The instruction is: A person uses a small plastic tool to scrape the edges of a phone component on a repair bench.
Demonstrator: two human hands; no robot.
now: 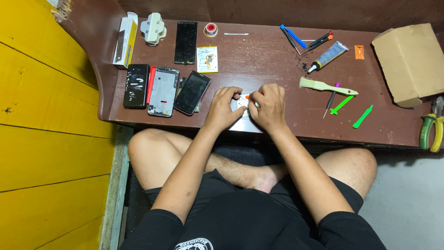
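At the bottom of the frame a person sits cross-legged in black clothes, both forearms reaching up to the near edge of a low brown table (pixel 277 51). The left hand (pixel 224 107) lies with fingers curled down, pressing on a small pale flat part (pixel 241 103) just left of centre. The right hand (pixel 268 105) is closed in a pinch around what looks like a thin tool with an orange tip (pixel 248 96), its point on the same part. The part sits close to the table's near edge, mostly hidden between the hands. It looks light, thin and fragile, likely to slide on the smooth wood unless held flat by its edges.

To the left of the hands lie a dark phone (pixel 191 92), a bare grey phone frame (pixel 163 91) and a black phone back (pixel 136 86), near enough to crowd the left hand. To the right, a pale brush (pixel 326 86), a small screwdriver (pixel 331 100) and two green pry tools (pixel 352 111) lie apart, with bare wood between them and the right hand. Further up are a black screen panel (pixel 186 42), a glue tube (pixel 329 56) and a cardboard box (pixel 410 62) at upper right. Pliers (pixel 431 127) rest at the right edge.
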